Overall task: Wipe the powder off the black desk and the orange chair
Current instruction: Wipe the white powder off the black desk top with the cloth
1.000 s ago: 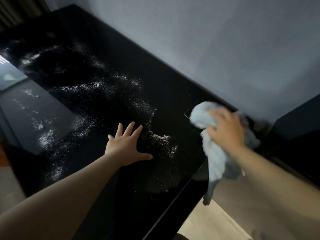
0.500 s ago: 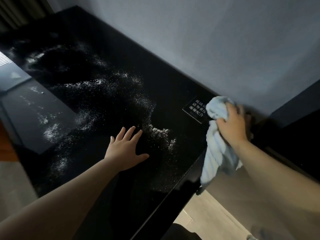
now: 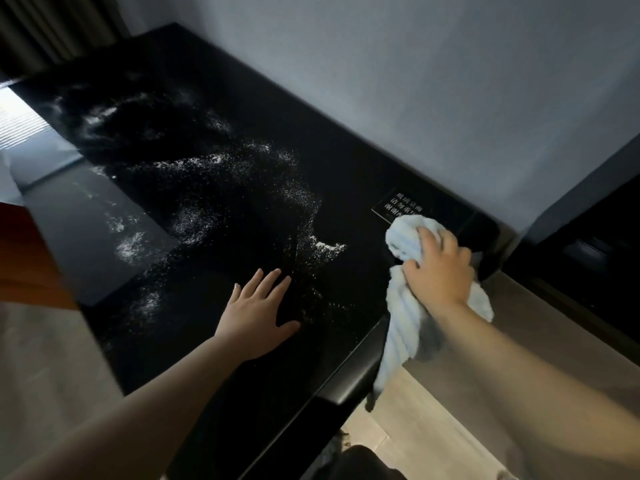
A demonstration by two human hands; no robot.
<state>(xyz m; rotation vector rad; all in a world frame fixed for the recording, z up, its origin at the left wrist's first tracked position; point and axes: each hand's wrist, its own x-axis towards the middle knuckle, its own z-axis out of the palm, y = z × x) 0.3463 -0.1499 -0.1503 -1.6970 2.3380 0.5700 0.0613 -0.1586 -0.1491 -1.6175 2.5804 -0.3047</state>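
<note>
**Two hands on a dusted desk**

We see the left hand [image 3: 258,315] lying flat on the black desk [image 3: 214,109], fingers spread wide and holding nothing. The right hand [image 3: 438,271] is closed around a pale blue cloth [image 3: 403,332] at about three o'clock from the left one — the bunched top is pressed on the desk's right end, while the loose tail hangs past the front edge.

The desk fills most of the view, running from ten o'clock down to five o'clock along a grey wall [image 3: 433,81]. White powder [image 3: 221,174] is scattered across its middle, with a thicker streak just at one o'clock of the left hand. A small sign [image 3: 401,206] with white lettering lies flat just at eleven o'clock of the cloth — its text is too blurred to read.
</note>
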